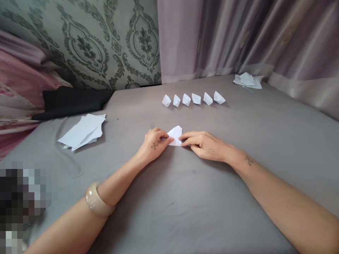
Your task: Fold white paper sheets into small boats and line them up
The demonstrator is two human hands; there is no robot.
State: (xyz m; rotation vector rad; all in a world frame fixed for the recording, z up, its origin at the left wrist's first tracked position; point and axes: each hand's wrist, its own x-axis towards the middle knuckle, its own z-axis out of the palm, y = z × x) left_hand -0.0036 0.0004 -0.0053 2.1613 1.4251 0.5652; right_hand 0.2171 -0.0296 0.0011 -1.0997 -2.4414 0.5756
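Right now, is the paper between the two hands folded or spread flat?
Folded: the paper shows slanted edges and a small many-sided outline, unlike the wide sheets stacked at left.

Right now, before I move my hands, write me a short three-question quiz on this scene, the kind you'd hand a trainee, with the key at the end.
1. Multiple choice: How many small folded papers are in the row?
A) Four
B) Six
C) Eight

2. True or false: The pale bangle is on the left arm.

3. Fill in the blank: The left hand and the right hand both have fingers on the same ____-coloured sheet.

Key: 1. B; 2. True; 3. white
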